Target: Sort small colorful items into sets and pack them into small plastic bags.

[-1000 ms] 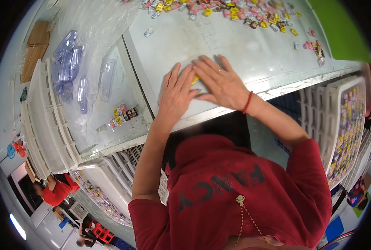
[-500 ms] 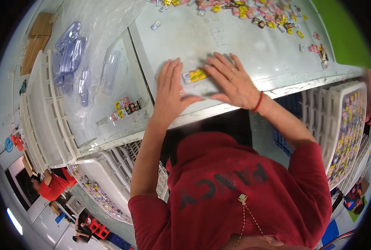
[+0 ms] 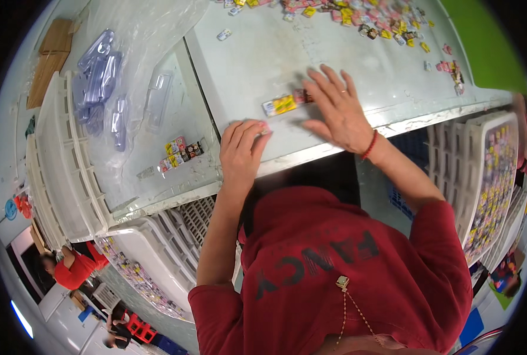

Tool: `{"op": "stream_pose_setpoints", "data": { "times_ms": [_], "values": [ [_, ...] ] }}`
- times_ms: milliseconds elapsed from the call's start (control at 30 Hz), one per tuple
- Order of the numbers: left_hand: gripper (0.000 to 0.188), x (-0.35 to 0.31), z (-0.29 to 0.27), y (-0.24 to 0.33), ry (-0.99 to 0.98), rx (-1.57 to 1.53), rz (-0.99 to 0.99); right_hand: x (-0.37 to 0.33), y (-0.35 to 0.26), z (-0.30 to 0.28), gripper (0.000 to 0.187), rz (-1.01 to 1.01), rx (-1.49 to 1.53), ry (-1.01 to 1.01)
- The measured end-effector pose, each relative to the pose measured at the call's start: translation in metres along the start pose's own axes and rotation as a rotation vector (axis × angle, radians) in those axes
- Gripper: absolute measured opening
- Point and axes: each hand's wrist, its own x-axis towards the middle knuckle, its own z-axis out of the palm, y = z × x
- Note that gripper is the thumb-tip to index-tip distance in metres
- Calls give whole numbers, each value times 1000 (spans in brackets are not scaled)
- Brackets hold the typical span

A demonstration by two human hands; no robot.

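Close to the near edge of the table, my left hand [image 3: 238, 148] pinches a small pink block-like piece [image 3: 265, 128] between thumb and fingertips. Just beyond it lies a short row of small printed pieces [image 3: 284, 105], white and yellow at its left, pink and dark toward its right. My right hand [image 3: 341, 112] hovers over or touches the right end of that row, its fingers apart and partly covering the last pieces. A red bracelet circles the right wrist. Further left, a small cluster of similar pieces [image 3: 182, 154] lies grouped on the table.
A large scattered pile of small coloured pieces [image 3: 376, 18] spreads across the far side. Clear plastic trays [image 3: 100, 77] lie on plastic sheeting at left. White crates [image 3: 482, 177] stand below the table at right, others at left. Other people [image 3: 77, 266] are in the left background.
My left hand has drawn back and closed on the pink piece. My right hand has shifted slightly right and away, and the row now shows more pieces at its right end.
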Motion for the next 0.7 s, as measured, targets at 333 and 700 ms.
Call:
{"op": "stream_pose_setpoints", "data": {
  "times_ms": [333,700],
  "values": [
    [27,0,-3,8,37,-41,-126,-20,-20,3,46,150,-48,79],
    [38,-3,6,22,4,-134,-194,-23,-47,-2,33,288,502,196]
  ]
}}
